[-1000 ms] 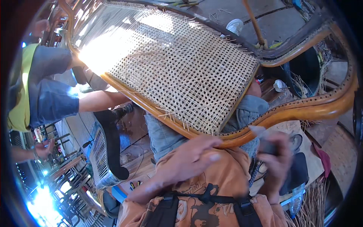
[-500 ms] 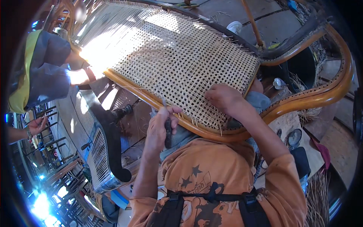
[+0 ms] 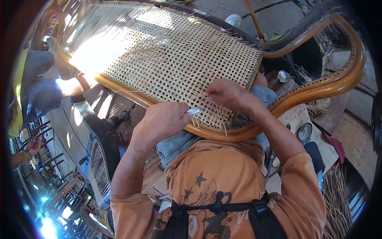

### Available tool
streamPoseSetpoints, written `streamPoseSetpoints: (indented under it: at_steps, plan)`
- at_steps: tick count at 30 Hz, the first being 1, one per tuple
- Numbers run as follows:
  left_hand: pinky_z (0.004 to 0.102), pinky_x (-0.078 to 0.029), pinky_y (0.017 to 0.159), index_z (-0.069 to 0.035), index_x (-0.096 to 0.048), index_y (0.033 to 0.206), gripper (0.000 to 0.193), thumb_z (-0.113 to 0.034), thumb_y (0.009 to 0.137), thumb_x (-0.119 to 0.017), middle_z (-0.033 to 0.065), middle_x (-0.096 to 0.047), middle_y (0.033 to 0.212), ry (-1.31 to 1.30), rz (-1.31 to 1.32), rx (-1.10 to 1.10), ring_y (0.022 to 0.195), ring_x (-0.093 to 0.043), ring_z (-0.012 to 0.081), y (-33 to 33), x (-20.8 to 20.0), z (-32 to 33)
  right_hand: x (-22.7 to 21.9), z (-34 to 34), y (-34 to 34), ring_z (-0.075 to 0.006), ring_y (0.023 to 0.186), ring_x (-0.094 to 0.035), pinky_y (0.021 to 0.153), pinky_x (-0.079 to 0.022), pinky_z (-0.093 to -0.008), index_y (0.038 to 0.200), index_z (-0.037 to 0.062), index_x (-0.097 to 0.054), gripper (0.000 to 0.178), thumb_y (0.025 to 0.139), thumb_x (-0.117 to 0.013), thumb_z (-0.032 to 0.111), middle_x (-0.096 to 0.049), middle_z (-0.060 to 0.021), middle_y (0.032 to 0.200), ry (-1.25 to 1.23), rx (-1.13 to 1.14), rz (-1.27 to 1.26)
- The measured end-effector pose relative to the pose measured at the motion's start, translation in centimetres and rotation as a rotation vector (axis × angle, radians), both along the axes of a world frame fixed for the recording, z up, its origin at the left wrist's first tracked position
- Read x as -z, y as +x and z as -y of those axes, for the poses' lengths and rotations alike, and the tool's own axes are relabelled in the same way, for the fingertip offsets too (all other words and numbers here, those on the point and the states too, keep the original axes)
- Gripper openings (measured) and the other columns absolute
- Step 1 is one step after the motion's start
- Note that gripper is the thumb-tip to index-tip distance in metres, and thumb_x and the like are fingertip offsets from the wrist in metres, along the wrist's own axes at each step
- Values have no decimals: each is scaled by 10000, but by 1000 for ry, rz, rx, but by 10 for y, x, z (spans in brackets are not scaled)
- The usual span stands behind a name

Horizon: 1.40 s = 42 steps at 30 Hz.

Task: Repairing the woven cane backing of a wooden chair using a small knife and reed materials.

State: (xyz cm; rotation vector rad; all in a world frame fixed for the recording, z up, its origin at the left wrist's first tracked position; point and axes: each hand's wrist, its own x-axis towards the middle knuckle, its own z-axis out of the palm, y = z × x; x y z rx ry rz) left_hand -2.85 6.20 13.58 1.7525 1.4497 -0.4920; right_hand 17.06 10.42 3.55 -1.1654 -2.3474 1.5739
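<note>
A woven cane panel (image 3: 191, 59) in a glossy brown wooden chair frame (image 3: 131, 95) lies across my lap, with loose strand ends along its edges. My left hand (image 3: 164, 120) is closed around a knife over the near rail. The knife's pale blade (image 3: 195, 111) points right above the weave; its handle is hidden in the fist. Just right of the blade, my right hand (image 3: 229, 94) hovers over the weave with fingers curled together. What those fingers pinch, if anything, is too small to make out.
A curved wooden arm (image 3: 338, 85) sweeps round at the right. A dark chair part with stretched strands (image 3: 99, 167) stands at the left, near another person's arm (image 3: 73, 87). A bundle of cane strands (image 3: 334, 199) lies at lower right, below a round dish (image 3: 305, 132).
My left hand has turned over, swinging the knife from upright to pointing right toward my right hand. My right hand stays near the same spot on the weave. The view has shifted slightly.
</note>
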Motion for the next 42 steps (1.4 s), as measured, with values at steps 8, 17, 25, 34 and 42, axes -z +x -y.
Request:
streamPoseSetpoints:
  at_steps: [8,17,25,34,42]
  plan:
    - [451,-496,694,-41,-657,842,255,-240,828,-499,163,-647,756,160,-116,160,755,-638,341,35,52,-17,-4,7,24,-116,653,-552,631,-460,-300,869,8,-631,156,810,-665,149,-597,-70,702,-73,354,-7]
    - [405,-517,621,-65,-683,764,153,-145,776,-553,122,-679,797,273,-127,475,754,-668,272,67,49,-45,5,28,33,-314,745,-624,680,-478,-376,879,34,-643,194,789,-599,200,-633,-172,780,29,286,248]
    - [378,-520,626,-69,-707,831,166,-117,759,-565,93,-686,800,164,-222,644,762,-674,241,85,52,-54,11,33,31,-332,690,-618,658,-484,-381,849,17,-642,212,763,-545,184,-604,-215,736,-18,296,318]
    - [367,-500,667,-94,-716,913,176,-129,770,-619,86,-690,894,-359,-259,430,819,-665,208,84,60,-73,3,30,35,-278,600,-594,618,-475,-358,825,10,-643,218,734,-562,191,-594,-199,669,-78,382,187]
    - [375,-528,680,-60,-703,906,181,-155,788,-604,84,-690,897,-44,-167,586,838,-671,258,79,65,-49,-6,30,32,-380,775,-621,740,-493,-408,800,9,-656,184,718,-556,140,-616,-243,780,-130,363,393]
